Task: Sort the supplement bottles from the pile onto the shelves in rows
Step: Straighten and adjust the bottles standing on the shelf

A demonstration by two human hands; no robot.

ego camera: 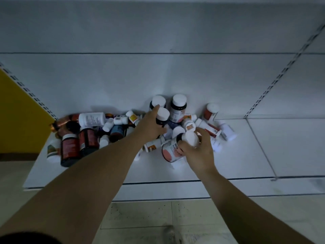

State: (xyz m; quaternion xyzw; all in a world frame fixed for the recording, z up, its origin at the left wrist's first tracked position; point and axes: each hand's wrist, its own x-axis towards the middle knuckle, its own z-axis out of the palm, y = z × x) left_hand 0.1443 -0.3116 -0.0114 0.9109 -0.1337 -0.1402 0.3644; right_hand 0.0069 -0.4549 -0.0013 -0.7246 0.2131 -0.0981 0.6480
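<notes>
Mid-frame, your left hand (151, 126) grips a dark bottle (162, 115), right hand (199, 154) a pink-label bottle (171, 151). Yank either and loose pile (91, 131) bottles may roll off the shelf (246, 155).

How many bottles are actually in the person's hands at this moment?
2. The left hand grips a dark white-capped bottle at the back of the pile; the right hand grips a pink-labelled bottle by its cap, at the pile's front. Palms may hide more.
</notes>
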